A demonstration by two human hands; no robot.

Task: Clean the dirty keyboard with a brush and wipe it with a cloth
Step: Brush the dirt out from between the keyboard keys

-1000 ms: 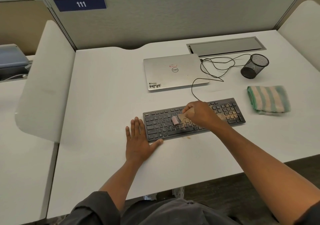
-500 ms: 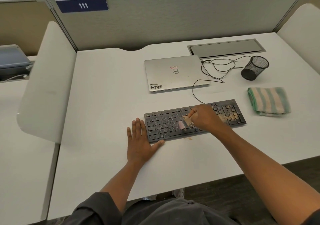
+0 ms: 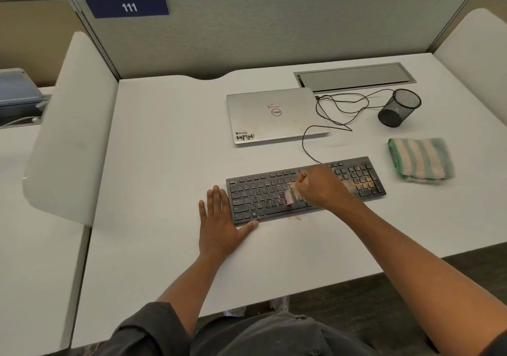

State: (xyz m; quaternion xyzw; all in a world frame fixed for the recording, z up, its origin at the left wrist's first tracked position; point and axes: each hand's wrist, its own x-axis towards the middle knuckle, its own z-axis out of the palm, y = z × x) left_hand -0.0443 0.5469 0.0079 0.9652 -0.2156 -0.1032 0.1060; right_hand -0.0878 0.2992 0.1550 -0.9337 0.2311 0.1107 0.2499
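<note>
Since a second ago the right hand has carried the brush a little rightward along the keys, while the left hand has stayed put.

On the white surface the keyboard lies with its long axis left to right. Its sandy dirt sits mostly over the number pad at the right end, beyond the right hand, so the remaining sweep lies to that side, and the right hand is the nearer one. A few crumbs rest on the surface just in front of the keyboard.

The striped cloth lies folded, apart from the keyboard's right end.

The left hand's fingers lie flat and straight, thumb touching the keyboard's front left corner. The right hand's fingers curl round the brush, whose pale head, somewhat blurred, seems to touch the middle keys.
</note>
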